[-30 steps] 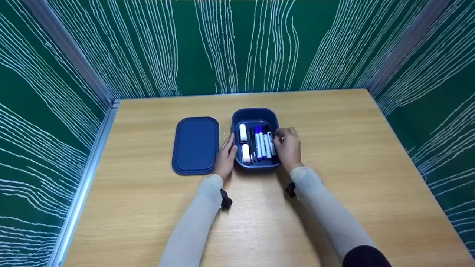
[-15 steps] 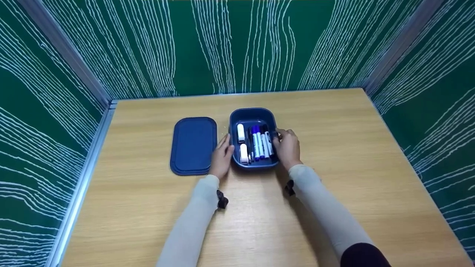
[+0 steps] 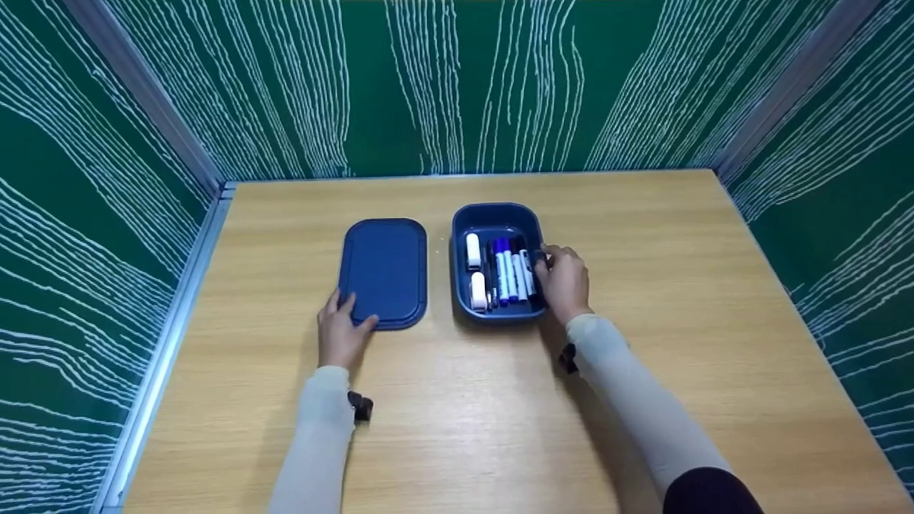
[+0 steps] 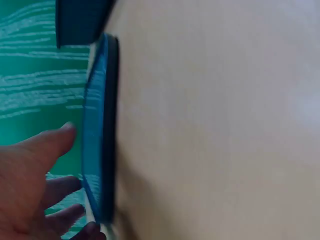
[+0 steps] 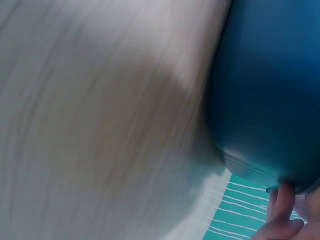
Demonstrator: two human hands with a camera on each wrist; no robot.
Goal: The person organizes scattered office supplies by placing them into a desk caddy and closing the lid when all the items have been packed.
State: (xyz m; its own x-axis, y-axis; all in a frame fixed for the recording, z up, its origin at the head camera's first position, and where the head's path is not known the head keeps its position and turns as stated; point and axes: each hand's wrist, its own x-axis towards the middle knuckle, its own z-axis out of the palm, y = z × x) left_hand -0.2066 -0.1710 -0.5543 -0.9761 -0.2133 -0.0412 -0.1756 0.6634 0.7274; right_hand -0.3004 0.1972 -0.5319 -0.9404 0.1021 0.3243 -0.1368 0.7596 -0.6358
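Observation:
A dark blue plastic box stands uncovered on the table. In it lie several whiteboard markers side by side, slim dark pens, and two small white blocks, one upper and one lower. My right hand grips the box's right wall at the rim; in the right wrist view its fingers touch the outer wall. Left of the box lies its flat blue lid. My left hand, fingers spread, is at the lid's near left corner; in the left wrist view thumb and fingers straddle the lid's edge, holding nothing.
The wooden table extends on all sides of the box and lid. Green panels with white wavy lines enclose the back and both sides, joined by metal posts.
My left hand has left the box's left side and moved left to the lid's near corner, its fingers spreading. The right hand stays at the box's right wall. Box and lid stay in place.

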